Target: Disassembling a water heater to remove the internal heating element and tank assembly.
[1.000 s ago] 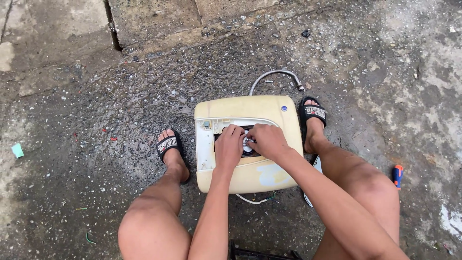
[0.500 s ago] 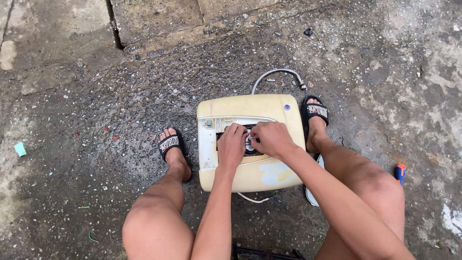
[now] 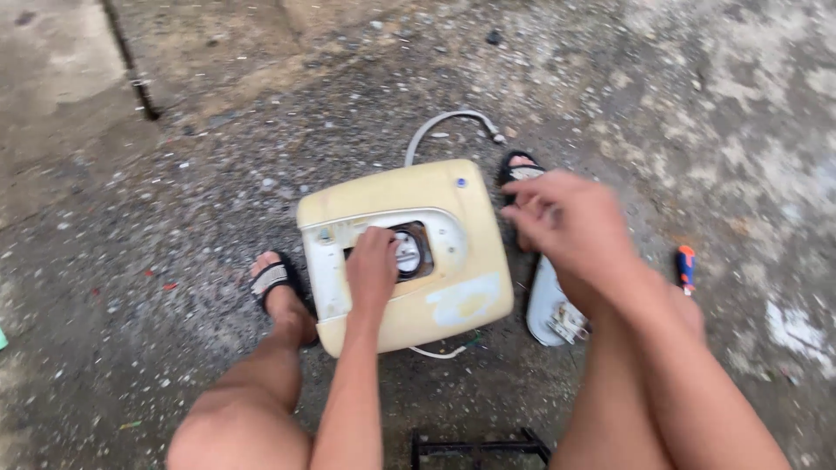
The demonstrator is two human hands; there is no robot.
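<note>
The yellowed cream appliance casing [image 3: 405, 252] lies flat on the wet concrete ground [image 3: 174, 174] between the person's sandalled feet, where the left hand [image 3: 373, 265] presses curled fingers into its round opening, while the right hand [image 3: 570, 226] hovers at 3 o'clock, loose, grasping nothing visible.

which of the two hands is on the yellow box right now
The left hand, resting at the round opening of the yellowed plastic appliance casing. The right hand is lifted off it, blurred, over the right sandal.
</note>
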